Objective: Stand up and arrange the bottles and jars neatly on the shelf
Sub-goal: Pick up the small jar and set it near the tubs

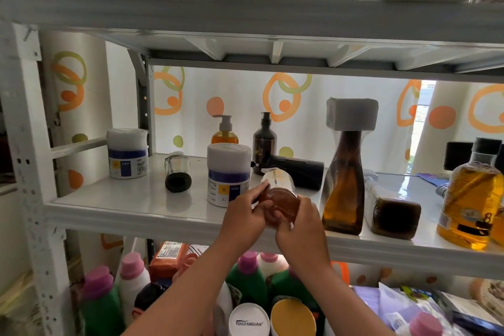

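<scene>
On the white shelf [131, 202] both my hands hold a clear bottle with brown liquid [281, 196], tipped with its base toward me. My left hand [245, 215] grips its left side, my right hand [302, 224] grips its right side. A small clear jar with a black cap [177, 170] lies on its side to the left. A black bottle [297, 169] and a dark brown bottle [392, 213] lie on their sides too. Two white jars [128, 153] [228, 172], two pump bottles [225, 131] [264, 142], a tall amber bottle [345, 188] and a yellow-liquid bottle [471, 196] stand upright.
The shelf above [245, 16] hangs low over the bottles. Below the front edge stand several detergent bottles with pink caps [131, 275] and round lids [291, 314]. A patterned curtain hangs behind the rack. A metal upright [24, 145] frames the left side.
</scene>
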Motion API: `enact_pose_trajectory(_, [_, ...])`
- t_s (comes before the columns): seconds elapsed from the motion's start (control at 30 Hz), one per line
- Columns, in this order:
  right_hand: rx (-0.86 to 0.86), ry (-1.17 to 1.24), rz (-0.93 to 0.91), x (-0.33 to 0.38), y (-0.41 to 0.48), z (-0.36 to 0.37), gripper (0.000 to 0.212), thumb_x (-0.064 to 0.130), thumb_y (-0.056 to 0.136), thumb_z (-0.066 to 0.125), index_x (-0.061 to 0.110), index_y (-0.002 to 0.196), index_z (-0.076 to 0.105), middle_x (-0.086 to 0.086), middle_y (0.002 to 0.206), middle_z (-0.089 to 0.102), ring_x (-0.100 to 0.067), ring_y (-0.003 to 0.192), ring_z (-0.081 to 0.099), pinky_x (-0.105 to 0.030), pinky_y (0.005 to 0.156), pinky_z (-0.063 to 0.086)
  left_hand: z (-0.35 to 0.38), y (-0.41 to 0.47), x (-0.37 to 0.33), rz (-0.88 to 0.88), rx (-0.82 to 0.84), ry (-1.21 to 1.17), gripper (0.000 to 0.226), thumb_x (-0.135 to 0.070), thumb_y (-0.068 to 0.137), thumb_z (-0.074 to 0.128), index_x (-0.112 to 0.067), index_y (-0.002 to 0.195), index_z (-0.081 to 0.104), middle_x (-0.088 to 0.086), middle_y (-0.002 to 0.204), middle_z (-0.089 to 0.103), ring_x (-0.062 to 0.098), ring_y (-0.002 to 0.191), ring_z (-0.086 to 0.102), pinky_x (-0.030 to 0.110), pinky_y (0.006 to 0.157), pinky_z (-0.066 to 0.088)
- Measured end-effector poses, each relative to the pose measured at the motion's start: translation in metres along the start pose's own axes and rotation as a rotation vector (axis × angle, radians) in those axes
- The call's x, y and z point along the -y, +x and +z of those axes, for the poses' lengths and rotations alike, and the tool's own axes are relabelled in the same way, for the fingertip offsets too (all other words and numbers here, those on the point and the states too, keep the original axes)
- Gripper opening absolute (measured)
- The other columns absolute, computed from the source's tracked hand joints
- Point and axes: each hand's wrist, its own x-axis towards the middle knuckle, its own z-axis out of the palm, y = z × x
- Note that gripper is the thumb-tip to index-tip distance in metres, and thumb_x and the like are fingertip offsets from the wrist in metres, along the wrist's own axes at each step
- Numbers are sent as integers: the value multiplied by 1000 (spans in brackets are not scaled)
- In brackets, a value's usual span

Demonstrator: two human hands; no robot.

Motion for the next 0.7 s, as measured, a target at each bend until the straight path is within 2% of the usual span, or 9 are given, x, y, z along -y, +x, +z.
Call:
enact_pose_trajectory(0.07, [-11,21,-3,-2,-1,-4,47,19,86,61,12,127,40,-4,118,49,-5,93,43,-2,58,34,1,0,-1,9,14,-11,50,-12,93,52,-25,140,40,1,137,53,9,122,48,13,92,37])
enact_pose_trajectory(0.23, [36,54,12,-2,0,-8,56,15,86,60,12,135,32,-5,127,44,-4,98,38,2,60,33,0,0,1,31,66,12,51,-23,94,52,-25,142,36,0,136,54,10,122,51,12,92,38])
enact_pose_trajectory(0.3, [57,74,12,3,0,-9,65,15,87,59,14,142,23,-6,136,37,-8,110,40,0,77,36,-3,-2,3,32,77,9,52,-29,93,53,-24,143,36,-1,137,54,9,122,51,10,90,41])
enact_pose_trajectory(0.33, [48,77,-4,8,-1,-10,70,15,87,58,15,145,18,-7,141,30,-13,122,38,-8,89,37,-6,-3,4,29,76,4,53,-32,92,54,-24,142,38,-2,136,54,8,121,51,5,85,42])
enact_pose_trajectory(0.43, [-165,7,-190,25,-9,-5,64,17,87,54,18,144,25,-5,149,23,-19,139,22,-28,109,31,-19,-6,2,33,38,3,46,-35,90,55,-22,134,50,-7,128,59,2,111,55,-4,69,39])
enact_pose_trajectory(0.47, [-223,23,-288,34,-12,-1,58,16,86,53,19,140,32,-5,147,29,-17,137,26,-27,110,31,-26,-7,1,42,5,-6,39,-34,90,56,-22,127,56,-9,120,62,-2,102,57,-3,67,40])
enact_pose_trajectory(0.53, [-228,91,-434,56,-19,10,53,11,83,53,21,133,39,-5,139,42,-11,130,35,-13,106,28,-42,-9,1,59,-114,-24,19,-30,90,57,-27,108,64,-12,102,66,-6,85,59,0,68,44])
enact_pose_trajectory(0.6, [-178,180,-456,77,-22,24,51,8,84,58,18,132,43,-6,133,49,-13,124,44,-7,103,30,-63,-9,5,48,-237,-39,9,-26,91,57,-30,96,63,-15,89,66,-5,79,62,3,69,47])
enact_pose_trajectory(0.7, [-51,320,-300,97,-15,44,68,9,83,63,18,141,28,-8,142,38,-21,131,38,-35,106,41,-95,-8,20,-20,-343,-40,11,-25,91,56,-26,99,64,-9,91,69,5,85,65,23,79,56])
